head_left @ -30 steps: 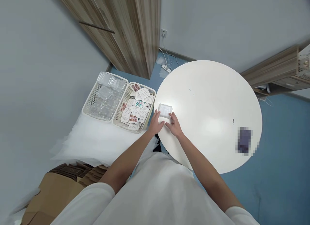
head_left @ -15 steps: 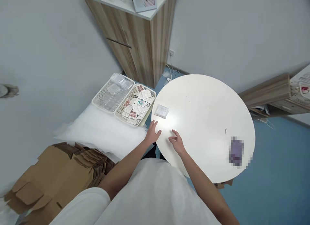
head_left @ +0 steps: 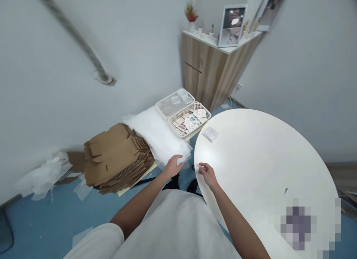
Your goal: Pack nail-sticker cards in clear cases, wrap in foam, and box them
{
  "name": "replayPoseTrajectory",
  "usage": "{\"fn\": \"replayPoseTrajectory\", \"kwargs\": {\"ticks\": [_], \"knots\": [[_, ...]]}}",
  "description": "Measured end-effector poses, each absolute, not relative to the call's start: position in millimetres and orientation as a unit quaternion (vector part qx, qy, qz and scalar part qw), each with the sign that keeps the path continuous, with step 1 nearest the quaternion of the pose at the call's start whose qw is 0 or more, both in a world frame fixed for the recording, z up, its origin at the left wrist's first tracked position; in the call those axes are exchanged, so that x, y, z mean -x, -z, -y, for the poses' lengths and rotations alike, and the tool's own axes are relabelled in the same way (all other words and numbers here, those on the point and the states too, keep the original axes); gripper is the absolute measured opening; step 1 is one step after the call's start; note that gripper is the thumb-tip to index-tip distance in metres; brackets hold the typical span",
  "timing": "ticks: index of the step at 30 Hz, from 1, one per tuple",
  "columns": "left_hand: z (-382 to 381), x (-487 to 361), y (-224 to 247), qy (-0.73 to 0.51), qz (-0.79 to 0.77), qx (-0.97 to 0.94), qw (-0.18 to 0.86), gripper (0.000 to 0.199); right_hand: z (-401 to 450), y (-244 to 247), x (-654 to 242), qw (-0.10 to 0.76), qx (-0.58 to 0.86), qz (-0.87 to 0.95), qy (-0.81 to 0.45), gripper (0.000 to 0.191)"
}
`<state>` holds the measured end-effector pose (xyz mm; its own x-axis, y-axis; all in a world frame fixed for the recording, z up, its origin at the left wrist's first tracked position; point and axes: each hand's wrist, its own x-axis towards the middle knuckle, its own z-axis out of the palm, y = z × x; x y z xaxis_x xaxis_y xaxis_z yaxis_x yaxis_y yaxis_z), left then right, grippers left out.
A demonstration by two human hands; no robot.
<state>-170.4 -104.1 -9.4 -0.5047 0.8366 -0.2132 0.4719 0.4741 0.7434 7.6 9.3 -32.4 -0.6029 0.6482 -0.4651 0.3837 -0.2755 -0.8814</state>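
Observation:
My left hand [head_left: 173, 166] hangs in the air with its thumb apart from the fingers and nothing in it. It is nearest to the corner of a stack of white foam sheets [head_left: 156, 130]. Over the near left edge of the round white table [head_left: 251, 158] is my right hand [head_left: 208, 174], fingers loosely bent and apart, also holding nothing. A small clear plastic packet [head_left: 210, 134] lies on the table beyond the right hand, not touched by either hand.
Left of the table, a white basket of printed cards [head_left: 189, 119] adjoins a basket of clear plastic cases [head_left: 174, 103]. Flattened cardboard boxes [head_left: 114, 151] are stacked beside the foam. A wooden cabinet [head_left: 206, 69] stands behind. A blurred purple item [head_left: 298, 225] sits on the table.
The view has swung left, bringing the cardboard stack and floor into sight. My left hand has moved from the table edge towards the foam sheets. The packet stays on the table.

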Motion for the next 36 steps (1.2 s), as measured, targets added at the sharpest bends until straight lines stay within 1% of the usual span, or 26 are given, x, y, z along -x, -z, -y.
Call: {"fn": "replayPoseTrajectory", "kwargs": {"ticks": [4, 6, 10, 13, 16, 19, 21, 23, 25, 26, 29, 30, 32, 34, 36], "knots": [[125.4, 189.4, -17.5, -0.317, -0.811, -0.414, 0.266, 0.036, -3.7, 28.7, 25.9, 0.080, 0.378, 0.641, -0.663, 0.038], [138.8, 201.9, -32.2, -0.328, -0.815, -0.415, 0.236, 0.036, 2.8, 25.2, 48.2, 0.081, 0.344, 0.682, -0.641, 0.041], [181.0, 237.2, -58.0, -0.350, -0.845, -0.379, 0.139, 0.036, 24.3, 7.3, 105.9, 0.073, 0.239, 0.798, -0.548, 0.044], [224.2, 268.6, -65.7, -0.291, -0.895, -0.323, 0.096, 0.039, 48.8, -16.0, 155.7, 0.078, 0.152, 0.871, -0.461, 0.044], [265.1, 294.3, -60.3, -0.190, -0.936, -0.276, 0.106, 0.046, 81.8, -39.8, 202.1, 0.091, 0.083, 0.927, -0.354, 0.041], [295.2, 308.3, -48.5, -0.136, -0.945, -0.263, 0.138, 0.051, 120.6, -53.2, 238.8, 0.048, 0.026, 0.973, -0.222, 0.038], [309.9, 312.4, -41.2, -0.126, -0.945, -0.258, 0.157, 0.053, 143.9, -54.2, 256.9, 0.018, 0.034, 0.989, -0.144, 0.038], [322.1, 315.2, -35.5, -0.129, -0.944, -0.250, 0.174, 0.056, 159.5, -50.3, 270.1, -0.001, 0.074, 0.994, -0.082, 0.043], [332.6, 318.6, -31.5, -0.147, -0.939, -0.248, 0.187, 0.061, 164.9, -44.4, 279.4, -0.013, 0.123, 0.992, -0.040, 0.047], [336.9, 320.6, -30.1, -0.158, -0.936, -0.248, 0.192, 0.064, 163.8, -41.7, 282.7, -0.020, 0.146, 0.989, -0.028, 0.045], [343.8, 325.1, -29.1, -0.176, -0.931, -0.242, 0.211, 0.076, 150.0, -38.0, 288.8, -0.050, 0.202, 0.978, -0.031, 0.026], [343.9, 325.5, -29.9, -0.174, -0.930, -0.238, 0.219, 0.080, 143.6, -38.7, 289.9, -0.060, 0.220, 0.973, -0.046, 0.022], [341.4, 324.1, -32.4, -0.167, -0.929, -0.241, 0.225, 0.085, 130.4, -42.6, 291.0, -0.062, 0.250, 0.961, -0.103, 0.021], [337.2, 321.2, -34.8, -0.167, -0.924, -0.269, 0.213, 0.082, 118.9, -47.9, 290.8, -0.035, 0.263, 0.945, -0.191, 0.022], [333.7, 319.0, -35.6, -0.178, -0.915, -0.305, 0.194, 0.071, 110.8, -52.2, 288.6, 0.002, 0.269, 0.923, -0.276, 0.024]]}}
